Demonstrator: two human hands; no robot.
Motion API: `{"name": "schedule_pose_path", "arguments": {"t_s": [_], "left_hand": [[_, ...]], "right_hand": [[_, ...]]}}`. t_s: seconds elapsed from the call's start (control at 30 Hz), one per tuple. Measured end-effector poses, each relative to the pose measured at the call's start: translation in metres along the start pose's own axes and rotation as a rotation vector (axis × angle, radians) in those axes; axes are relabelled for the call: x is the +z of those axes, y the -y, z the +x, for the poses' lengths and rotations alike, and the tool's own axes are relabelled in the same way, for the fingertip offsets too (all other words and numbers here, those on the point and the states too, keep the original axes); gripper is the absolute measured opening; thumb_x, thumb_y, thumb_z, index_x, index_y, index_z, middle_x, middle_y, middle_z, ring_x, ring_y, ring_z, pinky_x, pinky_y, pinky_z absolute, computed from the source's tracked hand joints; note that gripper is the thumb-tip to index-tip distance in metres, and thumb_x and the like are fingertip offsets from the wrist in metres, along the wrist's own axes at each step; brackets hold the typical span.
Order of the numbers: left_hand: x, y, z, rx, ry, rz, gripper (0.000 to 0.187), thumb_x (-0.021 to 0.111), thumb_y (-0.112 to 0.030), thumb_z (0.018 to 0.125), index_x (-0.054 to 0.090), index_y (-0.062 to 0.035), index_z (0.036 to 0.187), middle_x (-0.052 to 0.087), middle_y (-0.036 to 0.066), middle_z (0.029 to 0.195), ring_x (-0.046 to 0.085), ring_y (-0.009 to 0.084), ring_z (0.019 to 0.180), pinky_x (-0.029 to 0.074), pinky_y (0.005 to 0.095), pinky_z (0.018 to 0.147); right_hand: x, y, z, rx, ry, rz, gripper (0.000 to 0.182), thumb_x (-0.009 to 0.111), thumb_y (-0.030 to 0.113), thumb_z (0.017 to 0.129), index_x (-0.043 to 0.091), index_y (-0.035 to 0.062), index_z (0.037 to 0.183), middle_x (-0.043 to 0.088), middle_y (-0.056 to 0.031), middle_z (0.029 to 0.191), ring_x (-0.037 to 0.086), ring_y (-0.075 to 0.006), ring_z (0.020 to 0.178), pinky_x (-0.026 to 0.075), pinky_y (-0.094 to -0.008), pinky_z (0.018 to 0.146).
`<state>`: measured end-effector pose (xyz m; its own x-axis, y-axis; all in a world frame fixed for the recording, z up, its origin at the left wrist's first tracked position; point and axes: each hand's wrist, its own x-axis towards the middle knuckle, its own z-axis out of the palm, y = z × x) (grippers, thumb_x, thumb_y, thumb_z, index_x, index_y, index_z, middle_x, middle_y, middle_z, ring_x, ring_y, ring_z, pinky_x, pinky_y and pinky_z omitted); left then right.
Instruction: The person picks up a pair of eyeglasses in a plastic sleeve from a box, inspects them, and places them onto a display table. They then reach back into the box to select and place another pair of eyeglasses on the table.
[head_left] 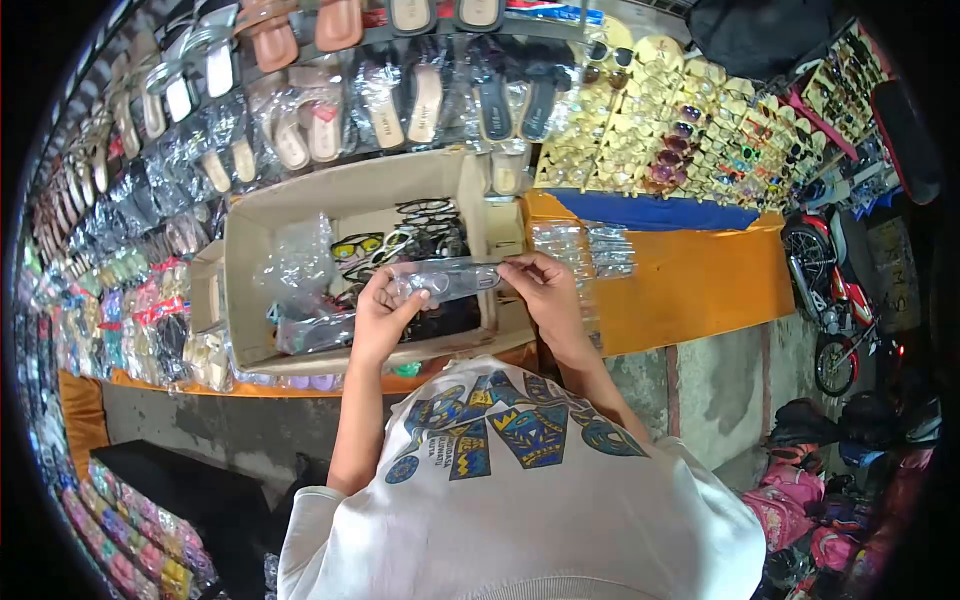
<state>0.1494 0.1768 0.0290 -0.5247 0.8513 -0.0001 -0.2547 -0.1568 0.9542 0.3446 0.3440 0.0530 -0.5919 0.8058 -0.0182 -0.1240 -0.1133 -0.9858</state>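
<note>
Between both hands, over the near part of the open box, clear plastic packet (450,281) stretched roughly level, something dark inside, exact item hard to tell. Left hand (383,308) nearly closed, thumb and fingers pinching the packet's left end. Right hand (543,287) partly curled, thumb and fingertips pinching its right end. Directly below the hands, cardboard box (250,270) holds loose eyeglasses (426,222), mostly dark frames, plus a yellow-lensed pair (357,247) just beyond the left hand. Also in the box, crumpled clear plastic (300,255), left of the left hand. Beyond the box, rows of sandals (422,105), many in clear wrap. Beyond and right of the right hand, yellow display boards (625,130) full of glasses, with blue material (655,212) along their near edge. Right of the right hand, orange surface (700,285) with flat clear packets (608,250) on its left part. Farther right, red motorcycle (835,290).
</note>
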Motion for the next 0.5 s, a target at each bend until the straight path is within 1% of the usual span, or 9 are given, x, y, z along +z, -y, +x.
{"name": "schedule_pose_path", "arguments": {"t_s": [0.1,0.2,0.23,0.27,0.33,0.37,0.4,0.47,0.5], "left_hand": [[0.039,0.008,0.009,-0.02,0.0,0.019,0.032,0.065,0.009,0.097,0.056,0.0051,0.127,0.073,0.014,0.115,0.071,0.0181,0.105,0.063,0.0349,0.088],[0.08,0.018,0.016,-0.028,0.011,0.021,0.032,0.066,0.008,0.096,0.057,0.0047,0.126,0.074,0.014,0.114,0.071,0.0175,0.104,0.062,0.033,0.089],[0.097,0.024,0.018,-0.035,-0.026,0.0,0.032,0.066,0.008,0.096,0.058,0.0042,0.127,0.074,0.012,0.111,0.072,0.0155,0.1,0.06,0.0297,0.088],[0.111,0.027,0.021,-0.035,-0.024,0.001,0.032,0.066,0.008,0.096,0.058,0.0042,0.127,0.074,0.012,0.111,0.072,0.0155,0.1,0.06,0.0297,0.088],[0.137,0.034,0.026,-0.08,0.014,0.012,0.033,0.068,0.006,0.096,0.059,0.0037,0.128,0.074,0.011,0.109,0.071,0.0139,0.096,0.058,0.0279,0.087],[0.149,0.04,0.029,-0.089,-0.009,0.055,0.034,0.069,0.005,0.096,0.059,0.004,0.128,0.074,0.01,0.109,0.07,0.0124,0.095,0.057,0.0268,0.083],[0.159,0.047,0.032,-0.096,-0.011,0.062,0.034,0.069,0.005,0.096,0.059,0.004,0.128,0.074,0.01,0.109,0.07,0.0124,0.095,0.057,0.0268,0.083],[0.178,0.06,0.039,-0.116,0.011,0.161,0.034,0.07,0.004,0.096,0.06,0.004,0.128,0.074,0.009,0.108,0.069,0.0111,0.095,0.057,0.0267,0.082],[0.196,0.064,0.04,-0.135,0.015,0.076,0.032,0.07,0.002,0.096,0.061,0.0039,0.127,0.074,0.009,0.107,0.069,0.0102,0.094,0.056,0.0262,0.08]], "right_hand": [[-0.034,0.008,-0.001,-0.007,-0.037,0.003,0.01,0.077,0.007,0.095,0.074,-0.001,0.099,0.072,0.0006,0.09,0.061,-0.0039,0.083,0.047,-0.0217,0.073],[-0.084,0.014,0.001,0.045,0.007,-0.094,0.011,0.076,0.009,0.096,0.075,-0.0003,0.102,0.072,0.0004,0.093,0.061,-0.0034,0.082,0.046,-0.0214,0.072],[-0.093,0.023,-0.003,0.056,-0.03,-0.107,0.012,0.073,0.013,0.099,0.076,0.0012,0.098,0.064,0.0058,0.086,0.048,-0.0034,0.076,0.037,-0.0187,0.07],[-0.107,0.023,-0.003,0.054,-0.032,-0.106,0.012,0.073,0.013,0.099,0.076,0.0012,0.098,0.064,0.0058,0.086,0.048,-0.0034,0.076,0.037,-0.0187,0.07],[-0.135,0.021,-0.003,0.076,-0.052,-0.129,0.017,0.067,0.016,0.103,0.078,0.0028,0.106,0.067,0.0042,0.092,0.051,-0.0041,0.083,0.04,-0.0216,0.075],[-0.149,0.021,-0.005,0.007,-0.037,-0.127,0.023,0.063,0.02,0.105,0.078,0.0049,0.114,0.07,0.0024,0.103,0.054,-0.0053,0.091,0.043,-0.0247,0.082],[-0.163,0.019,-0.004,0.014,-0.037,-0.121,0.023,0.063,0.02,0.105,0.078,0.0049,0.114,0.07,0.0024,0.103,0.054,-0.0053,0.091,0.043,-0.0247,0.082],[-0.193,0.005,-0.003,0.099,-0.02,-0.014,0.026,0.061,0.022,0.106,0.074,0.0044,0.12,0.07,0.0014,0.113,0.058,-0.0066,0.098,0.046,-0.0278,0.087],[-0.204,-0.003,-0.003,0.081,-0.028,-0.026,0.026,0.064,0.017,0.105,0.068,0.0018,0.125,0.07,-0.0009,0.112,0.061,-0.0084,0.1,0.048,-0.0283,0.089]]}}
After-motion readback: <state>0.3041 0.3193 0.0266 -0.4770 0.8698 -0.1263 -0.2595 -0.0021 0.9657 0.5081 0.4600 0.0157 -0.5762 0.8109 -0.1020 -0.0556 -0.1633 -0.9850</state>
